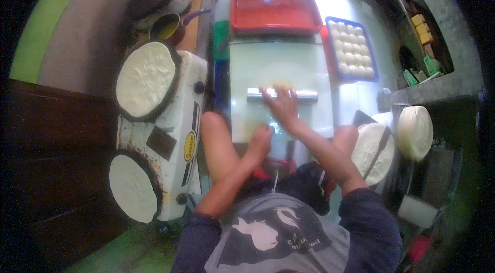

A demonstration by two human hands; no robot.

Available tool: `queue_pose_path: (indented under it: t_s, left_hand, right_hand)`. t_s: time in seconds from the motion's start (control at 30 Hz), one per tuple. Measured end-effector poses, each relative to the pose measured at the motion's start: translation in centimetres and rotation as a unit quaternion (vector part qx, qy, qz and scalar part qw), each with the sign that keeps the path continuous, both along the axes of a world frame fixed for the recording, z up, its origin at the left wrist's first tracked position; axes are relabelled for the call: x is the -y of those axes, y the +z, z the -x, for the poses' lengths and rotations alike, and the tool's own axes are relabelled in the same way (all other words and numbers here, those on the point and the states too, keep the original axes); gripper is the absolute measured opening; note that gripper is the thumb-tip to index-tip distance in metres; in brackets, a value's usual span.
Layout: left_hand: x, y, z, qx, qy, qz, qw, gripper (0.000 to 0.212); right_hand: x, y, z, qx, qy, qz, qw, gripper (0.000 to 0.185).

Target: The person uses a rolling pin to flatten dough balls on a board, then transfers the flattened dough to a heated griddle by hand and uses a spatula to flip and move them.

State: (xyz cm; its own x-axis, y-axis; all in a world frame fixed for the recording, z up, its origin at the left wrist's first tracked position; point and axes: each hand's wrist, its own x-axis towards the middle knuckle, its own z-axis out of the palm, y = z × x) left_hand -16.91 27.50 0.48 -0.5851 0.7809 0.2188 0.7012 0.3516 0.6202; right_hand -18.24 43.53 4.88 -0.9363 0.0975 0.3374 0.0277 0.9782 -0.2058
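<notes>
A shiny metal rolling pin lies crosswise on a pale, smooth work board in front of me. My right hand is over its middle, fingers spread across the bar. Just beyond the fingertips is a blurred yellowish patch, perhaps dough or oil. Near the board's front edge, my left hand has curled fingers; whether anything is inside them is hidden. Both hands are between my bare knees.
At left, a white two-burner gas stove carries two flat dough rounds on dark griddles. Behind it sits a frying pan with yellow liquid. A red tray, a blue tray of dough balls and stacked flatbreads surround the board.
</notes>
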Motion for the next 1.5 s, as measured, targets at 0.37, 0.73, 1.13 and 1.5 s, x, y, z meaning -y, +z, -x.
queue_pose_path:
  t_s: [0.37, 0.73, 1.13, 1.5]
  left_hand:
    - [0.4, 1.3, -0.4, 0.016, 0.013, -0.021, 1.0, 0.016]
    - [0.6, 1.5, -1.0, 0.005, 0.008, -0.012, 1.0, 0.018]
    - [0.3, 2.0, -1.2, -0.083, 0.016, 0.098, 0.992, 0.029]
    - [0.4, 1.4, -0.8, -0.088, 0.019, 0.08, 0.993, 0.022]
  right_hand:
    - [1.6, -0.1, -1.1, 0.038, -0.048, 0.016, 0.998, 0.052]
    - [1.4, -1.0, -0.9, 0.026, -0.092, 0.013, 0.995, 0.051]
    - [-4.2, -1.5, 3.7, -0.051, -0.161, 0.076, 0.983, 0.065]
    - [-1.0, 0.0, 3.3, -0.098, -0.239, 0.191, 0.947, 0.044]
